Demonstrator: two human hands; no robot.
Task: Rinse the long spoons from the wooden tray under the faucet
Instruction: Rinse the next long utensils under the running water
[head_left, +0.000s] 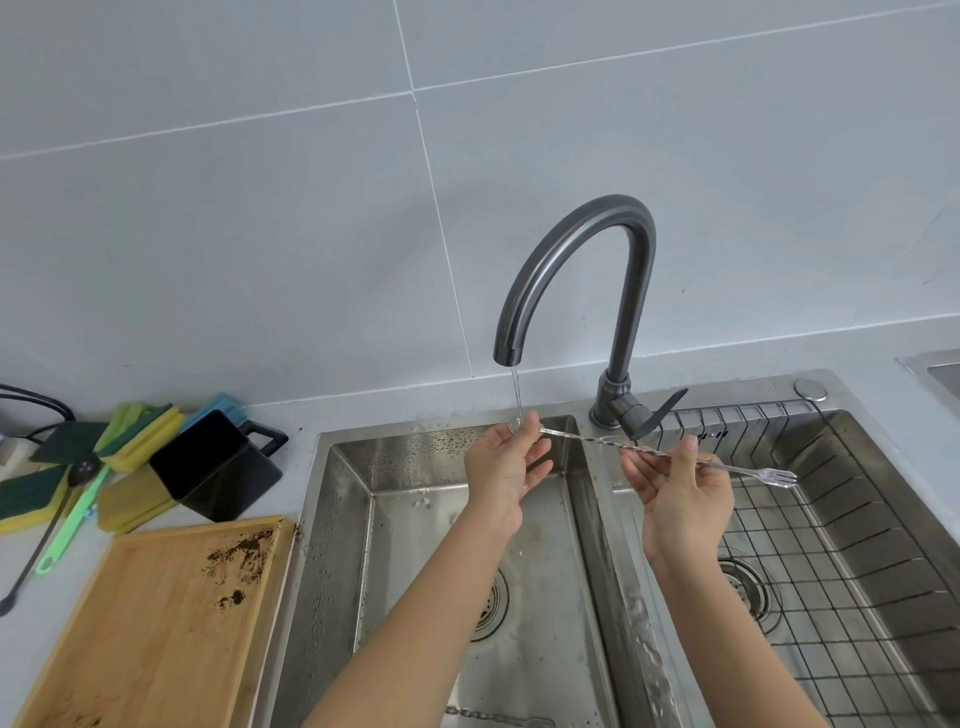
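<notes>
A long twisted metal spoon (597, 440) with a small fork at its right end is held level over the sink. My left hand (501, 467) pinches its bowl end directly under the thin stream of water from the dark curved faucet (576, 260). Further right along the shaft, my right hand (675, 493) grips it above the right basin. The wooden tray (156, 623) lies on the counter at lower left, with brown grounds on it and no spoons. Another long metal utensil (498, 718) lies at the bottom of the left basin.
A double steel sink (332, 519) has a wire rack (831, 545) in the right basin. On the left counter sit a black cup (218, 467), several sponges (140, 431), a green-handled tool (72, 525) and a dark long spoon (36, 551).
</notes>
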